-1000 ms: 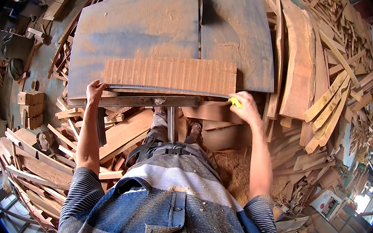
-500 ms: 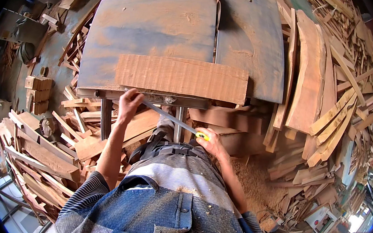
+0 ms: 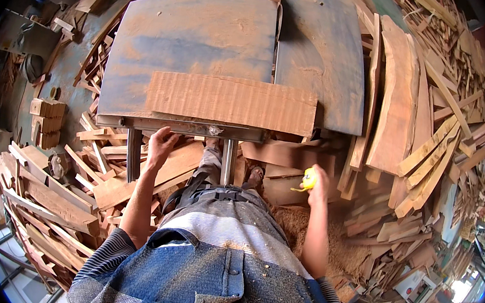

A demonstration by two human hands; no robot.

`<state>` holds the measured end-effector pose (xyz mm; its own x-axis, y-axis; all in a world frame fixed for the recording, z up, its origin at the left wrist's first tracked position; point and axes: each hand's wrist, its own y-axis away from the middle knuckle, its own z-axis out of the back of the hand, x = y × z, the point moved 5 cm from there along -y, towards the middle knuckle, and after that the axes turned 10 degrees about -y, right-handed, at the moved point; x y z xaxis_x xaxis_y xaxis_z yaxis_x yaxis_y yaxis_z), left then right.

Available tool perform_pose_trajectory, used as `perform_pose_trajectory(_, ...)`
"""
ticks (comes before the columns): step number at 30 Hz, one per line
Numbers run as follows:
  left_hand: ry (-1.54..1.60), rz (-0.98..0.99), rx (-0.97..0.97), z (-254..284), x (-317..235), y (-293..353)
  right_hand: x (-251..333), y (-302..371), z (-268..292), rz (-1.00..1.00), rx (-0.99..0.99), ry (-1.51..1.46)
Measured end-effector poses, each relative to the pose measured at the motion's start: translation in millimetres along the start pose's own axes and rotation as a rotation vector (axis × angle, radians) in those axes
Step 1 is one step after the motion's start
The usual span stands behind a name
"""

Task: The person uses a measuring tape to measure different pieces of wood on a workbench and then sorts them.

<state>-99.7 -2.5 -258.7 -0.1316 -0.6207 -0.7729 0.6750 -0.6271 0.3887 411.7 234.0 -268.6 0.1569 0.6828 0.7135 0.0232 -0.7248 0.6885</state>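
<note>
The left hand [image 3: 163,143] is well apart from the right hand [image 3: 320,186]. Left, 9 o'clock from view centre: fingers bent near the front edge of the dusty bench [image 3: 195,37]; whether fully closed cannot be determined. Brown plank [image 3: 233,102] lies crosswise on the bench, 12 o'clock. Yellow tape measure [image 3: 309,179], between 3 and 4 o'clock, is gripped in the right.

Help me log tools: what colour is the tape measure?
Yellow; the tape measure in the right hand shows best in the head view.
</note>
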Motion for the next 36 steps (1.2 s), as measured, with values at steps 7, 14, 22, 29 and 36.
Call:
perform_pose_trajectory(7, -0.073, 0.040, -0.107, 32, 7, 1, 114, -122, 5, 0.014, -0.119, -0.070)
perform_pose_trajectory(14, -0.555, -0.182, -0.194, 64, 5, -10, 194, -191, -30, 0.590, -0.180, 0.686)
perform_pose_trajectory(22, -0.500, -0.226, -0.307, 85, -8, -51, 165, -155, -55, 1.106, -0.228, 1.257)
perform_pose_trajectory(29, -0.512, -0.217, -0.375, 84, -10, -102, 78, -113, -81, 0.702, 0.036, 0.884)
perform_pose_trajectory(36, -0.257, -0.023, -0.155, 83, 40, -150, 45, -112, -98, 0.365, -0.039, 0.532)
